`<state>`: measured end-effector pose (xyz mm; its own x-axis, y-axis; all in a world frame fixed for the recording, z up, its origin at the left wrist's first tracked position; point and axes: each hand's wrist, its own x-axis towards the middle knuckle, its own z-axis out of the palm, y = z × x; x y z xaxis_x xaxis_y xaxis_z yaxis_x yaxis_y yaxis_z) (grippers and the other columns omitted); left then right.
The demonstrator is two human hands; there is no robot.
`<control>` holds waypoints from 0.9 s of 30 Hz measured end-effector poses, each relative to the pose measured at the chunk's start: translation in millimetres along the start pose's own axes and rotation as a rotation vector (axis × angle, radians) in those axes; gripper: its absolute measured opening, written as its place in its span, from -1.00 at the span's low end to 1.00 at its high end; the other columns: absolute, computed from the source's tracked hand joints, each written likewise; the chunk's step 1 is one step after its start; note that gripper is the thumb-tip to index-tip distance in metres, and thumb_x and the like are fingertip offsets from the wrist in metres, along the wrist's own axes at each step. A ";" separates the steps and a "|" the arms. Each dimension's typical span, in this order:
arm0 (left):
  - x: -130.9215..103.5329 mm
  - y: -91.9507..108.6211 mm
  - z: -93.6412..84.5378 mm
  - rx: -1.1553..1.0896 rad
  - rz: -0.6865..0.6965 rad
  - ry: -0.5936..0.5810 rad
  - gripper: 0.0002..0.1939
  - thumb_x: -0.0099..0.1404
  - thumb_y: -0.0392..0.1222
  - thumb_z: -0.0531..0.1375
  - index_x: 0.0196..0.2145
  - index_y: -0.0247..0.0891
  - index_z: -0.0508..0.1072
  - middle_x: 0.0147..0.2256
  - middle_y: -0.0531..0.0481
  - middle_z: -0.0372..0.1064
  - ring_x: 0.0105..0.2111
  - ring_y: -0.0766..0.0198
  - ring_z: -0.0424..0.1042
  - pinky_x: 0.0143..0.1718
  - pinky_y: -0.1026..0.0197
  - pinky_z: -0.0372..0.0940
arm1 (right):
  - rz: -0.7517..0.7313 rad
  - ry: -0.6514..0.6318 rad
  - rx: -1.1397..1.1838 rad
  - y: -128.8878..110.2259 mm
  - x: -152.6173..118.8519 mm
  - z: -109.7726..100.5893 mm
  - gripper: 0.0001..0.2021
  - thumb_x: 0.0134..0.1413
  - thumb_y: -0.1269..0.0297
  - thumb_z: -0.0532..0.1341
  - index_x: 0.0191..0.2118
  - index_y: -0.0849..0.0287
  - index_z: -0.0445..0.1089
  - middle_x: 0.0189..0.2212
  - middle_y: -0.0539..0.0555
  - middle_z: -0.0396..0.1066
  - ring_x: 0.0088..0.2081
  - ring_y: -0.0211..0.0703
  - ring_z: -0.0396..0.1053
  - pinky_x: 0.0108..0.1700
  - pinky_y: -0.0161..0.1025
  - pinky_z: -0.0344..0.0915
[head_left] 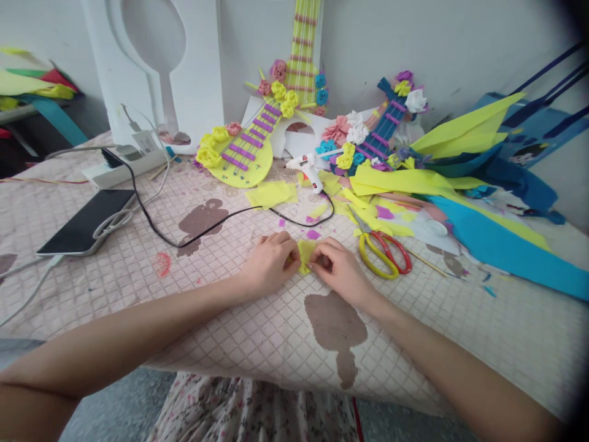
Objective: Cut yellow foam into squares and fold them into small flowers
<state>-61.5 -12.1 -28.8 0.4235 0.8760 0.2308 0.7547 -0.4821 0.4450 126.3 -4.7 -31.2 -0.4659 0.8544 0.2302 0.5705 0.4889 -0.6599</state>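
A small piece of yellow paper (305, 256) is held between both hands above the quilted table cover (257, 331). My left hand (272, 263) pinches its left side with curled fingers. On the right side, my right hand (338, 267) grips it between thumb and fingers. Scissors (384, 250) with one yellow and one red handle lie just right of my right hand. Beyond the hands are yellow paper sheets (271, 194) and a white glue gun (307, 169) with a black cord.
Paper guitars, one yellow (246, 147) and one blue (384, 126), lean at the back with paper flowers. A tablet (87, 222) and a power strip (122, 169) lie left. Blue crepe paper (510, 242) spreads right. A thin stick (427, 262) lies beside the scissors.
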 end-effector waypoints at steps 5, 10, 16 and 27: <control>0.2 1.0 -0.8 0.004 -0.009 -0.004 -0.94 0.19 -0.28 0.11 -0.40 -0.26 0.37 -0.33 0.00 0.32 -0.25 0.19 0.33 -0.25 0.12 0.12 | 0.009 -0.002 -0.006 -0.4 -0.3 0.1 -0.89 0.00 0.46 0.21 -0.41 0.14 0.27 -0.39 -0.04 0.22 -0.45 -0.30 0.21 -0.38 -0.30 0.18; 0.0 1.4 -1.0 0.003 -0.019 -0.006 -0.94 0.18 -0.28 0.10 -0.39 -0.25 0.38 -0.32 0.00 0.32 -0.24 0.19 0.32 -0.24 0.11 0.12 | 0.019 0.020 -0.011 -2.2 -1.0 -0.1 -0.85 -0.01 0.48 0.22 -0.33 0.13 0.26 -0.35 -0.04 0.22 -0.44 -0.30 0.20 -0.35 -0.30 0.19; 0.1 2.4 -0.5 0.012 -0.013 -0.002 -0.94 0.18 -0.28 0.10 -0.40 -0.25 0.37 -0.32 -0.01 0.32 -0.24 0.18 0.32 -0.24 0.12 0.12 | 0.003 -0.004 0.006 -3.0 -0.1 0.1 -0.87 -0.01 0.50 0.20 -0.39 0.13 0.26 -0.37 -0.05 0.20 -0.43 -0.30 0.21 -0.36 -0.32 0.18; 0.0 2.9 -0.9 0.020 -0.019 -0.009 -0.94 0.19 -0.27 0.10 -0.38 -0.25 0.36 -0.30 -0.02 0.32 -0.22 0.18 0.31 -0.23 0.13 0.12 | 0.006 -0.014 -0.002 -2.9 0.0 0.0 -0.89 0.00 0.48 0.20 -0.40 0.13 0.27 -0.37 -0.05 0.21 -0.44 -0.31 0.21 -0.36 -0.31 0.17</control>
<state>-59.8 -13.5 -26.7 0.4132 0.8850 0.2146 0.7728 -0.4655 0.4314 124.6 -6.2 -29.3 -0.4721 0.8546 0.2164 0.5745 0.4845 -0.6597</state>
